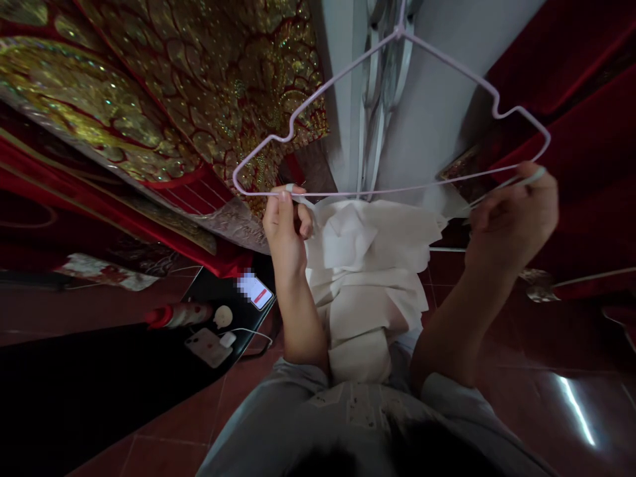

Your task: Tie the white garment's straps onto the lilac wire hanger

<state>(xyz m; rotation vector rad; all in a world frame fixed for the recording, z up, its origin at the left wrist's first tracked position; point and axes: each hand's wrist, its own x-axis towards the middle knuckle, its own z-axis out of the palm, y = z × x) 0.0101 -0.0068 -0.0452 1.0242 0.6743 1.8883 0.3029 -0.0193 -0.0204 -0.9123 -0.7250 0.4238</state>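
At upper left, a red-and-gold sequined fabric (248, 79); below, a glossy black tabletop (74, 391). At centre, a layered cream cloth garment (368, 298), just below the lower bar of a slim lilac notched hanger (387, 191). Pinching that bar's opposite ends: left hand (285, 222), right hand (519, 209). At the tabletop's far right corner, a lit rectangular phone (259, 292).

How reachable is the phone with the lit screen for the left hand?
Probably yes: the phone lies apparently uncovered on the black surface, though the left hand is busy at the hanger's lower bar.
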